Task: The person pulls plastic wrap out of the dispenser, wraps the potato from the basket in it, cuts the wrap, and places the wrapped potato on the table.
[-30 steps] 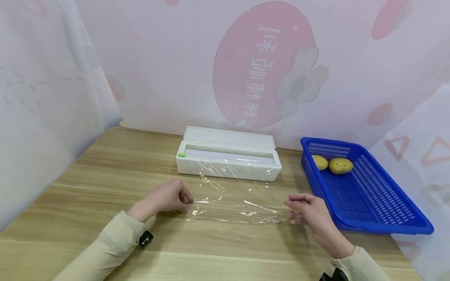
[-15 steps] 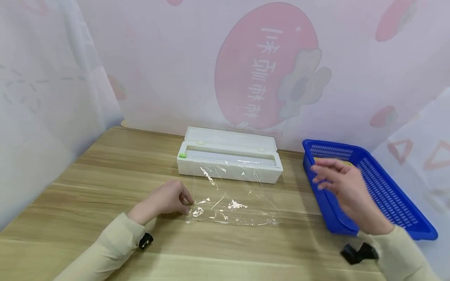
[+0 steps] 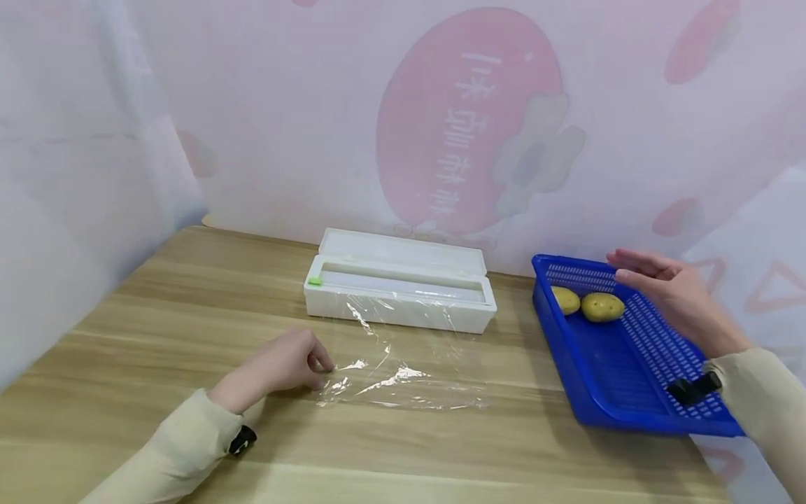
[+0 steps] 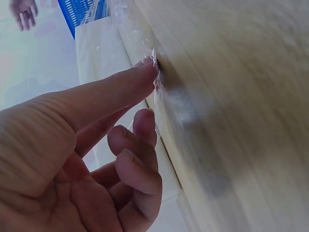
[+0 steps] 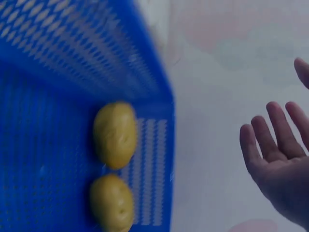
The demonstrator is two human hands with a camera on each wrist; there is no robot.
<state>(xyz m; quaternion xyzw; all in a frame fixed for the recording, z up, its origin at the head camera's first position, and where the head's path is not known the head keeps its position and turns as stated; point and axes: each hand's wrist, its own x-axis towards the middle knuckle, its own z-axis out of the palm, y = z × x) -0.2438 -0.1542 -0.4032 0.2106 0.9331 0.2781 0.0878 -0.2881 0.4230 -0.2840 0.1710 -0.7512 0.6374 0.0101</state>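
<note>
Clear plastic wrap (image 3: 403, 371) stretches from a white wrap dispenser box (image 3: 397, 311) toward the front of the table. My left hand (image 3: 280, 367) pinches the wrap's near left corner between thumb and index finger; in the left wrist view the crinkled film (image 4: 155, 67) shows at the fingertips. My right hand (image 3: 683, 301) is raised over the right side of a blue basket (image 3: 576, 378), fingers loosely extended and holding nothing. Two potatoes lie at the basket's far end, one potato (image 3: 602, 306) beside the other potato (image 3: 566, 300). They also appear in the right wrist view, apart from the right hand (image 5: 285, 159).
The dispenser's lid (image 3: 403, 250) is raised at the back, and a green slider (image 3: 315, 281) sits at its left end. Behind the wooden table (image 3: 157, 315) hangs a printed curtain (image 3: 283, 126). The basket takes up the table's right side.
My right hand has let go of the wrap's right corner and moved right and up, over the basket. The film's right side has slackened inward. My left hand keeps its pinch.
</note>
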